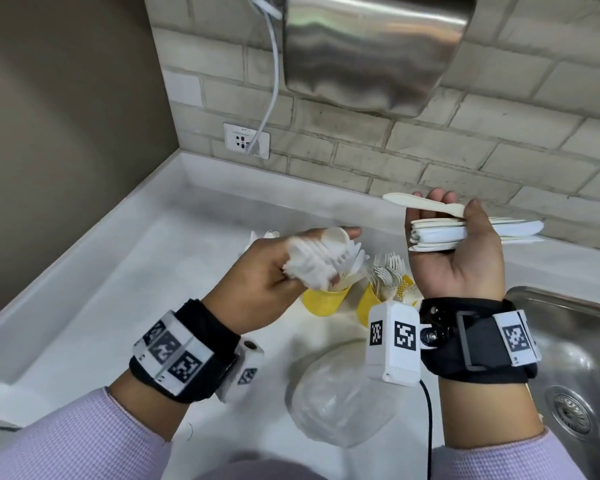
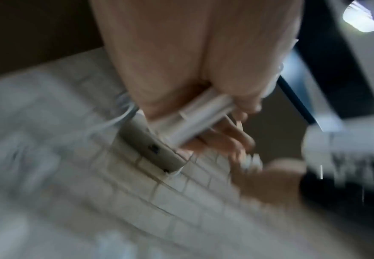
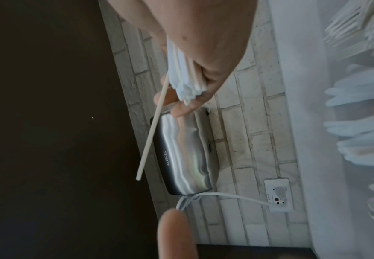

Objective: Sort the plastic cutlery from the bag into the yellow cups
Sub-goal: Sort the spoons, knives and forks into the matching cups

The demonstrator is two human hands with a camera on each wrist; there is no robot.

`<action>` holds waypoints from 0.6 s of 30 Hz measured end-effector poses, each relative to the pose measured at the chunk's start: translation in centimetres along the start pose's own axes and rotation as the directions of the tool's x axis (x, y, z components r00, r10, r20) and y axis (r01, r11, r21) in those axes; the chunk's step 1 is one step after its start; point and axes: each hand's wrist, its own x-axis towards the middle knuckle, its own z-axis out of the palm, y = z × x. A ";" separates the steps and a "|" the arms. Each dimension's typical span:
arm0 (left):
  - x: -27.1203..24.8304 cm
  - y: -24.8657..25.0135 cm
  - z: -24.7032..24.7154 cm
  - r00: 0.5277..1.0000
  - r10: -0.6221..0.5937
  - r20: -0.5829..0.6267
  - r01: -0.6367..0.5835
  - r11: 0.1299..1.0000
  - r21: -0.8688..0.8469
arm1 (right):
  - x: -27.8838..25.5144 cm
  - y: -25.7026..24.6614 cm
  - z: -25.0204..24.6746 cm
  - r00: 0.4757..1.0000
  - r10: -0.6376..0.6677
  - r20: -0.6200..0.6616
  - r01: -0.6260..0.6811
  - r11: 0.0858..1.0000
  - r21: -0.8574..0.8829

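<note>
Knives lay crosswise in the right hand (image 1: 465, 251), above the cups.
Right grip clamped the knife bundle (image 1: 465, 233); left hand (image 1: 274, 271) clutched spoons (image 1: 323, 261) nearer the left yellow cup (image 1: 326, 303).

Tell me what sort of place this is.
Probably a shared kitchenette or washroom counter: a steel sink set in a white counter, a brick-tiled wall, and a wall-mounted steel hand dryer.

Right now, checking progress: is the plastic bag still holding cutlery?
No, the clear plastic bag lies crumpled on the counter, showing no cutlery inside.
</note>
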 end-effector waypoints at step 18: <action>0.8 0.3 1.7 0.810 -0.586 -0.003 0.458 0.637 -0.620 | -2.0 2.3 1.4 0.803 -0.425 0.417 0.583 0.707 -0.401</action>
